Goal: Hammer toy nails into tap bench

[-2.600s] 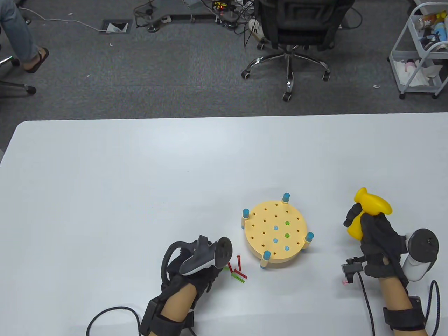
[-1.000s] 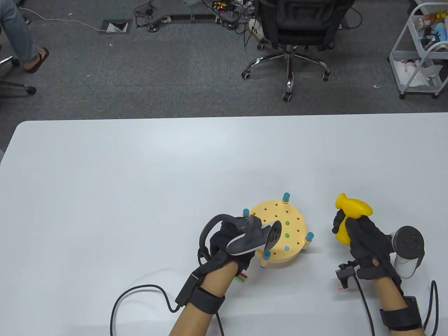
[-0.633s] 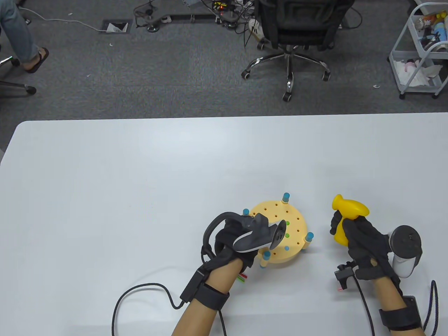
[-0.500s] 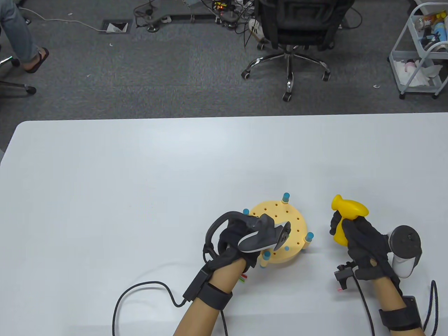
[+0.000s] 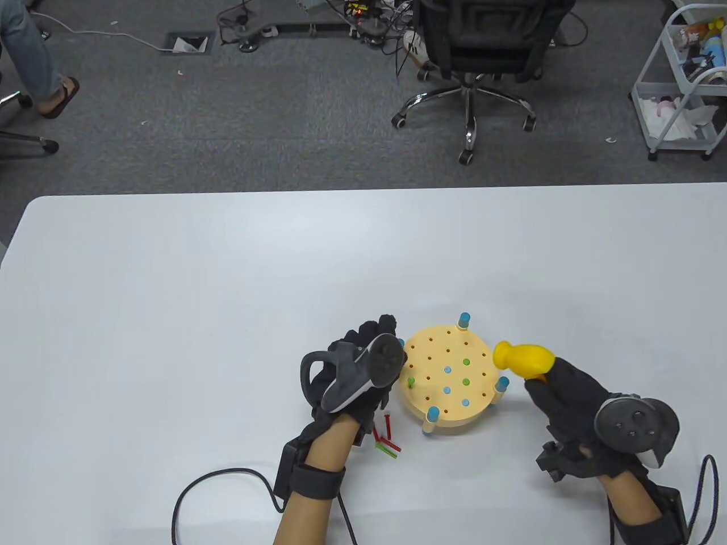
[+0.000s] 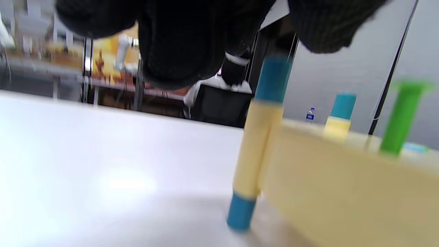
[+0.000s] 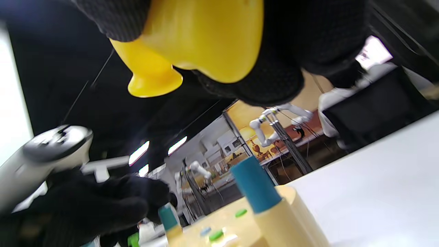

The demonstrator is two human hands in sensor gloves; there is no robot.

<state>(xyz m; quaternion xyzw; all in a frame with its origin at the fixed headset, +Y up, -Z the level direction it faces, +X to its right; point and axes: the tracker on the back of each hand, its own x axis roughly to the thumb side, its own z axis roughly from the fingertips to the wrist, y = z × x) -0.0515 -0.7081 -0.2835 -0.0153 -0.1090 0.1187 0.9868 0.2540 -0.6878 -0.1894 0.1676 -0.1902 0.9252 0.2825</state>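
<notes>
Even, bright overhead light is filling the table view, and the white table (image 5: 227,295) is giving off a soft pale sheen above the tap bench (image 5: 446,380). Shadows there are staying faint and short, pooling just under the bench and beside the left hand (image 5: 352,380). The left wrist view is smearing with blur: the green nail (image 6: 401,116) and the bench rim are looking soft, and a glare patch is sitting on the table left of the bench leg (image 6: 255,144). In the right wrist view the hammer (image 7: 202,37) is showing sharply, while the room behind it is falling dark.
</notes>
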